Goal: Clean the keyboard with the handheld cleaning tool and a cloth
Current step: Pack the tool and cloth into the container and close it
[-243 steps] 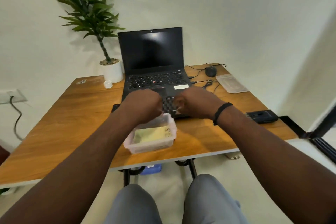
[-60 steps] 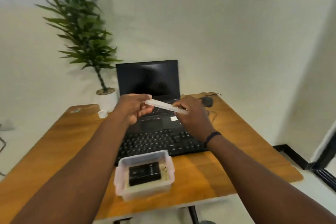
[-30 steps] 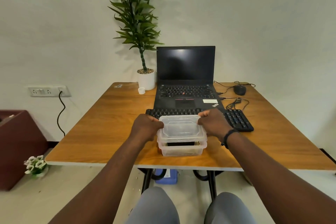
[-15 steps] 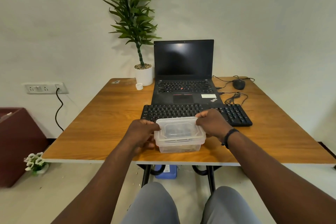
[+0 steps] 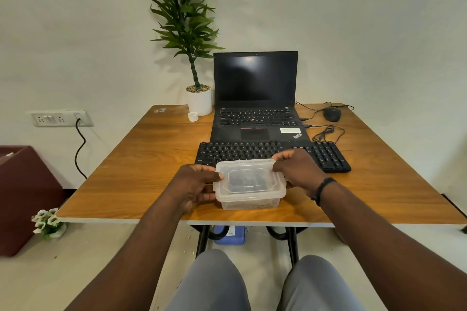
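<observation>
The wooden table (image 5: 141,159) carries an open black laptop (image 5: 255,98) at the back, and just in front of it lies the black keyboard (image 5: 237,153), long, flat and full-size with a number pad at its right end. Nearer the front edge stands a clear lidded plastic container (image 5: 249,184), dark contents blurred. The left hand (image 5: 194,184) and right hand (image 5: 295,171) grip its two ends, fingers curled on the lid rim.

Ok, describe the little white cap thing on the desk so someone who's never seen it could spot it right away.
Start at the wooden table and go to its far edge, where a tall plant stands in a white pot left of the laptop. The small white cap sits in front of that pot, toward its left. It is a low open ring, far smaller than the pot.
</observation>
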